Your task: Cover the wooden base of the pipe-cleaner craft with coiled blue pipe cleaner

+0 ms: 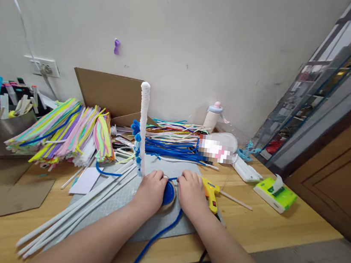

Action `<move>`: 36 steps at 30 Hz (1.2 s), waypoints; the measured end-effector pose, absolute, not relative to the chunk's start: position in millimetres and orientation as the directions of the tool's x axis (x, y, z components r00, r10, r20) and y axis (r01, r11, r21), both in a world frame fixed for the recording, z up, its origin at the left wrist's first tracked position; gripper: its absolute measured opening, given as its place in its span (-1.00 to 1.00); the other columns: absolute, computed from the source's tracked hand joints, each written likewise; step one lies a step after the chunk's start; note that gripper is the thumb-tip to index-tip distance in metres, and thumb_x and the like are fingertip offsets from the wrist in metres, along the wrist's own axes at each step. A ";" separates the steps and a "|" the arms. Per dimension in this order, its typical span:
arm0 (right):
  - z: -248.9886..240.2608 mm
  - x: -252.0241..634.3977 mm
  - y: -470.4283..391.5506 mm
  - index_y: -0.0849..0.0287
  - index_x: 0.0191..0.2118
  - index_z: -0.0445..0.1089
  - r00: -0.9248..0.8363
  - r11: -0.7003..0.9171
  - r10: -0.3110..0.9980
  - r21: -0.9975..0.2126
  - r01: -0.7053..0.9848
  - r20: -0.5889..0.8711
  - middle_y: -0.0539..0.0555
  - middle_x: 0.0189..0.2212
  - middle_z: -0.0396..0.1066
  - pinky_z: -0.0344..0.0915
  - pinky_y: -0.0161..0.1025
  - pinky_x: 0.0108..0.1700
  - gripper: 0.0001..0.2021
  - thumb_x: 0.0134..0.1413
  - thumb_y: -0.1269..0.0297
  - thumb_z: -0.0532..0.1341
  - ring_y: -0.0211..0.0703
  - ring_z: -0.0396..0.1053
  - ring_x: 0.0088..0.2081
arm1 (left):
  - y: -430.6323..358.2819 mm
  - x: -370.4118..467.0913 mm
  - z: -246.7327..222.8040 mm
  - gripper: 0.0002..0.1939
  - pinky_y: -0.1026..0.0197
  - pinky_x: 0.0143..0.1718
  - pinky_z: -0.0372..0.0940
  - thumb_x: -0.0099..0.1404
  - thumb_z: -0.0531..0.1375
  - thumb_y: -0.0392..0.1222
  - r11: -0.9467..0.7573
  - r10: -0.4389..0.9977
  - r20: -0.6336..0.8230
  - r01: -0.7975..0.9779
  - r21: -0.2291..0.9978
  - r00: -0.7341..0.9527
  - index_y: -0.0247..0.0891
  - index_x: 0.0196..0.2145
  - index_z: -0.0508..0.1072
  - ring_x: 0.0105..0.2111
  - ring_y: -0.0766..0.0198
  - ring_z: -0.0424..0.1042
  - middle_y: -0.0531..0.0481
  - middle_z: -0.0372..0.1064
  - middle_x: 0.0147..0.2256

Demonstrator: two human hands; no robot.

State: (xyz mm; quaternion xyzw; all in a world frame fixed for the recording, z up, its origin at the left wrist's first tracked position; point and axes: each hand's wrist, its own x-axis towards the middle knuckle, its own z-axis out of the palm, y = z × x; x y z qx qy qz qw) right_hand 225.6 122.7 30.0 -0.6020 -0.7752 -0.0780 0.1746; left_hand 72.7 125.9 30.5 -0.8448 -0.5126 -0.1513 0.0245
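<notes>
My left hand (pixel 151 191) is closed on the near-left rim of a round base (pixel 170 192), which has a blue fuzzy top and a tan edge. My right hand (pixel 192 192) pinches a blue pipe cleaner (pixel 162 233) at the base's right side. From there the pipe cleaner trails down past the table's front edge, and a short piece shows between the hands. Behind my left hand rises a white fuzzy post (pixel 142 123), with blue fuzzy flowers (pixel 136 133) along its left side. My left hand hides the post's foot. Both sets of fingertips are partly hidden.
White pipe cleaners (pixel 77 211) lie left on a grey mat (pixel 111 200). A yellow glue gun (pixel 211 192) sits just right of my right hand. Farther off are blue pipe cleaners (pixel 173 149), colored bundles (pixel 56 128), a bottle (pixel 212 118) and a tissue pack (pixel 275 194).
</notes>
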 end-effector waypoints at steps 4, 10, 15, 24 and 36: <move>38.3 233.4 109.7 0.11 -0.27 0.40 -0.188 0.287 0.886 -0.182 0.940 0.423 0.10 -0.21 0.35 0.08 -0.15 -0.14 -0.86 0.14 0.36 0.09 -0.04 0.23 -0.15 | 124.3 73.6 33.9 -0.73 0.09 -0.16 0.22 0.31 0.01 -0.35 -0.470 0.860 0.265 0.879 0.081 0.435 -0.24 -0.09 0.41 -0.15 0.12 0.26 -0.09 0.30 -0.22; 54.9 284.1 90.4 0.12 -0.41 0.33 0.122 -0.076 0.980 -0.269 0.960 0.159 0.09 -0.37 0.42 0.13 -0.23 -0.36 -0.75 0.17 0.16 0.00 -0.07 0.36 -0.32 | 122.9 74.5 38.7 -0.73 0.09 -0.15 0.22 0.31 0.00 -0.36 -0.465 0.868 0.236 0.883 0.072 0.438 -0.24 -0.11 0.42 -0.15 0.11 0.26 -0.10 0.31 -0.21; 50.8 313.8 89.4 0.11 -0.40 0.36 0.280 -0.310 0.945 -0.192 0.931 -0.168 0.16 -0.38 0.48 0.11 -0.23 -0.44 -0.56 0.09 -0.14 -0.04 0.06 0.42 -0.32 | 122.6 74.9 38.3 -0.72 0.09 -0.14 0.21 0.30 0.00 -0.37 -0.465 0.869 0.232 0.882 0.078 0.438 -0.25 -0.11 0.41 -0.14 0.11 0.26 -0.11 0.31 -0.20; 24.0 325.1 112.0 0.13 -0.37 0.38 0.276 -0.296 0.955 -0.407 0.864 -0.109 0.19 -0.35 0.47 0.20 -0.17 -0.36 -0.74 -0.10 0.07 0.13 0.09 0.42 -0.28 | 123.4 73.0 38.0 -0.72 0.11 -0.13 0.20 0.31 0.00 -0.36 -0.467 0.869 0.234 0.879 0.095 0.437 -0.25 -0.11 0.42 -0.15 0.12 0.26 -0.10 0.30 -0.21; 82.2 324.3 99.5 0.15 -0.47 0.24 -0.014 -0.184 0.979 -0.854 -0.487 -0.203 -0.11 -0.64 0.11 0.13 -0.40 -0.62 -0.66 -0.08 -0.03 0.26 -0.37 0.10 -0.64 | 123.3 73.0 36.0 -0.72 0.10 -0.14 0.21 0.31 -0.01 -0.36 -0.466 0.869 0.248 0.878 0.113 0.429 -0.25 -0.11 0.42 -0.15 0.12 0.25 -0.11 0.30 -0.21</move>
